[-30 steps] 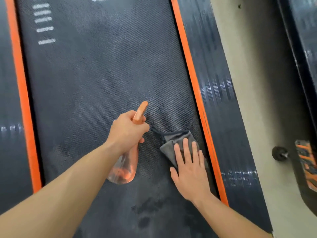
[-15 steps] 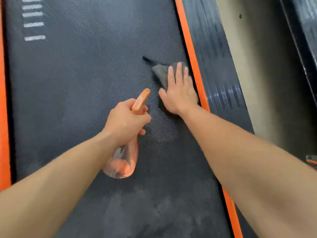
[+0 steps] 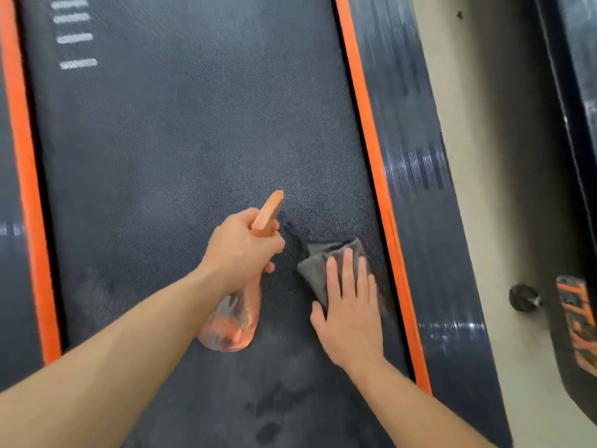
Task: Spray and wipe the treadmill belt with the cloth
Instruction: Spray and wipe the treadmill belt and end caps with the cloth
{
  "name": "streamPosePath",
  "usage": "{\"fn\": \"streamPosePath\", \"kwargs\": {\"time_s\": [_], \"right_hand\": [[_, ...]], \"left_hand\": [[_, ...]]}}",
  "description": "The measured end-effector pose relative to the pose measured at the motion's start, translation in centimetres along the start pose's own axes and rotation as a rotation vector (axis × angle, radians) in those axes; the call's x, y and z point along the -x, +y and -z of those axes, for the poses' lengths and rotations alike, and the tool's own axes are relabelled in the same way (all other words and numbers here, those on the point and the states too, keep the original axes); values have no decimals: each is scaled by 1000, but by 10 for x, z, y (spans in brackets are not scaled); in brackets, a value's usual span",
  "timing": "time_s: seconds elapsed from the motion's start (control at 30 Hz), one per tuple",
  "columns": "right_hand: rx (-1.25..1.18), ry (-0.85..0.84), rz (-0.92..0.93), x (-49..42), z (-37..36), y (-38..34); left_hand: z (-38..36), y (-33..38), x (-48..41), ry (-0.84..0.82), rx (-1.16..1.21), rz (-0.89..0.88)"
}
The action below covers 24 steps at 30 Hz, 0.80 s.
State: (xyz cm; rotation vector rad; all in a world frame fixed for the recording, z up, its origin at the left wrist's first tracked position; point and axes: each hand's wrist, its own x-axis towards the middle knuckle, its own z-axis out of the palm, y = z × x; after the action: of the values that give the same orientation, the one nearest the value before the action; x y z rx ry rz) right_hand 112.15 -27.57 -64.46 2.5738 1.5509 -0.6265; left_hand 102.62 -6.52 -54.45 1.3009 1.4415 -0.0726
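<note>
Treadmill belt (image 3: 181, 150) is lying dark and textured between two orange side strips (image 3: 371, 140), and both hands are working low on its right half. Left hand (image 3: 240, 250) is wrapping its fingers tight around the neck of the spray bottle (image 3: 234, 321), with the orange nozzle (image 3: 269, 208) sticking out above the knuckles and pointing up the belt; the clear body with orange liquid is hanging below the fist, close over the belt surface, though whether it is touching I cannot tell. Right hand (image 3: 350, 315) is lying flat with fingers spread, not gripping anything, palm pressing the folded grey cloth (image 3: 323, 263) onto the belt just inside the right orange strip. A dark loop of the cloth is trailing toward the bottle.

Further out, damp patches are showing on the belt near the bottom edge, and the black side rail (image 3: 420, 189) is running beside the strip, with pale floor (image 3: 484, 156) beyond.

Judging the risks: with only flat pressure on the cloth, a fast stroke could let it bunch or slide out from under the palm. The trailing loop might catch under the bottle. Wiping hard against the strip could also leave the belt's left half unwiped.
</note>
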Motion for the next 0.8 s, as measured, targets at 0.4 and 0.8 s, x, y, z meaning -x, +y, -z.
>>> {"fn": "streamPosePath", "kwargs": {"time_s": [0.4,0.8], "right_hand": [[-9,-78,31,-96,44,-2],[61,-89,-95,205,-79,30]], "left_hand": [[-26,-18,48,21,-76,-20],[-56,-90,124,-125,-176,-47]]}}
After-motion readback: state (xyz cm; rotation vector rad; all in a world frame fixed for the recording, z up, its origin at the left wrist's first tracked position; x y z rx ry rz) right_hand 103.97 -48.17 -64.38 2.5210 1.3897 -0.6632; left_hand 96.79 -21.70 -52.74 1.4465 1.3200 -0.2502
